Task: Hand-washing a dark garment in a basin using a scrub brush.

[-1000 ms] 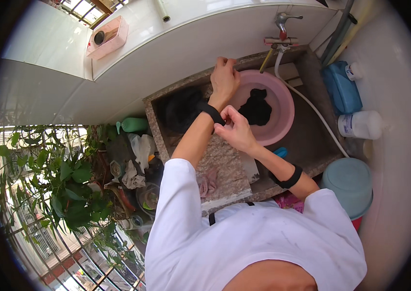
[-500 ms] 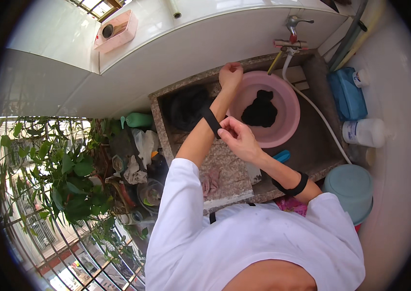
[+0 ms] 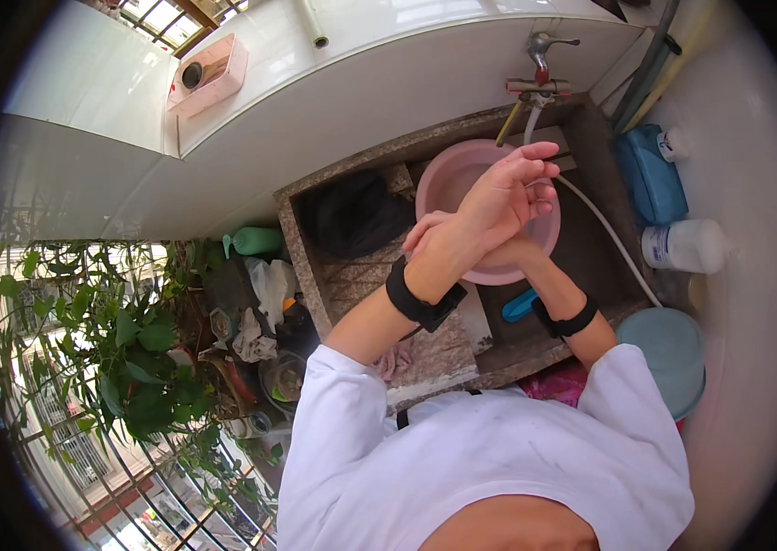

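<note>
Looks like a home washing corner on my feed
I see a stone sink (image 3: 300,262), tap (image 3: 541,48), pink basin (image 3: 441,179), blue jug (image 3: 642,179), leafy plants (image 3: 145,335) and metal bars (image 3: 142,489).

From where I stand, the black wristband (image 3: 401,290) is a broad, dark strap wrapped around the left forearm (image 3: 356,323), just below the wrist, with a small boxy black piece (image 3: 446,310) sitting on its lower right side. Beyond it, the round, pale pink basin (image 3: 431,176) stands upright inside the stone sink (image 3: 590,262), its rim showing at the upper left and right, much of its inside hidden.
</note>
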